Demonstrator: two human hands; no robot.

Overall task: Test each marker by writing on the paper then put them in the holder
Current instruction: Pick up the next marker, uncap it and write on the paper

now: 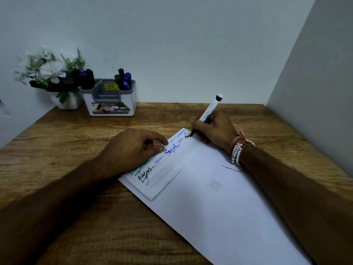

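My right hand (215,131) grips a white marker with a black end (210,109), its black tip touching the far corner of the white paper (210,197) beside fresh black writing. My left hand (133,148) presses flat on the paper's left edge, fingers curled, possibly around something dark that I cannot make out. Several words in black, blue and green run along the paper's upper edge. The white and grey holder (110,98) stands at the back left of the desk with several dark, blue and green markers (123,79) upright in its compartments.
A white pot of pale artificial flowers (51,77) sits left of the holder against the wall. The wooden desk (66,140) is boxed in by a back wall and a right side wall (315,92). A thin red line marks the paper near my right wrist.
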